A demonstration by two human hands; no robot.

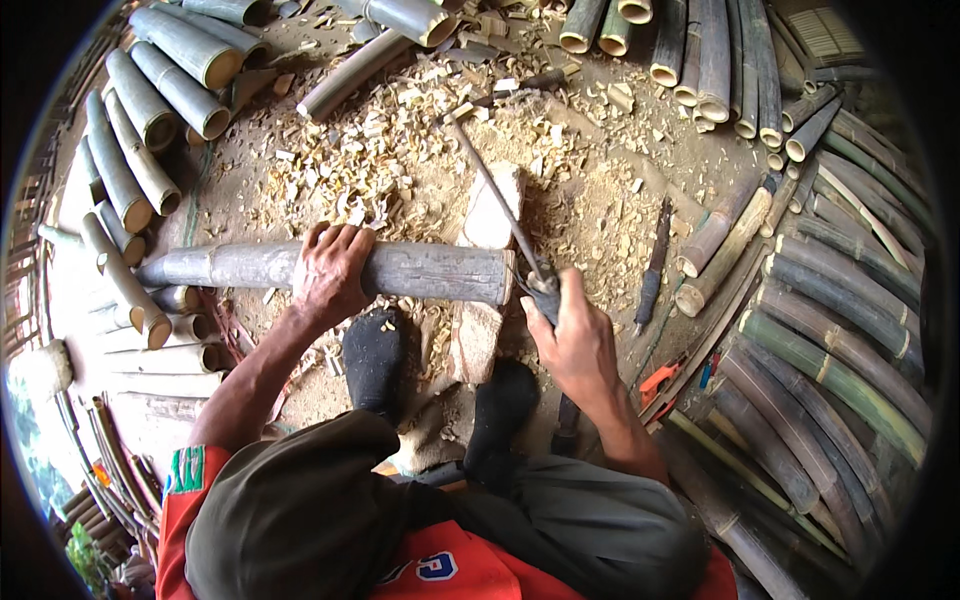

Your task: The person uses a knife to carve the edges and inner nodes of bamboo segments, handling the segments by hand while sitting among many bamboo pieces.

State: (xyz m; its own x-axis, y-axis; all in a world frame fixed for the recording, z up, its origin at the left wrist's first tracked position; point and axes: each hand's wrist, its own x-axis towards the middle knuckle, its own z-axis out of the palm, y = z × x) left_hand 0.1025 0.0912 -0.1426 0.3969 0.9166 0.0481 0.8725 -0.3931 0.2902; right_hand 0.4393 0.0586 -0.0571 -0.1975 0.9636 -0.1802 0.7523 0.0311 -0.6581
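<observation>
A thick grey bamboo pole point(430, 271) lies crosswise in front of me, its right end over a pale wooden block point(493, 210). My left hand point(335, 268) presses down on the pole, its fingers bent over the far side. Just beyond the pole's right end, my right hand point(575, 335) grips the dark handle of a long thin-bladed hand tool point(492, 185). Its blade slants away to the upper left, seen nearly edge-on, so I cannot tell whether it is a saw or a knife. Whether the blade touches the pole is unclear.
Shavings point(350, 165) cover the ground ahead. Cut bamboo lengths point(185, 90) lie at left, with bamboo poles point(830, 340) stacked at right. A dark-handled knife point(654, 268) and an orange-handled tool point(657, 381) lie right of my hand. My black-covered feet point(376, 360) are near the pole.
</observation>
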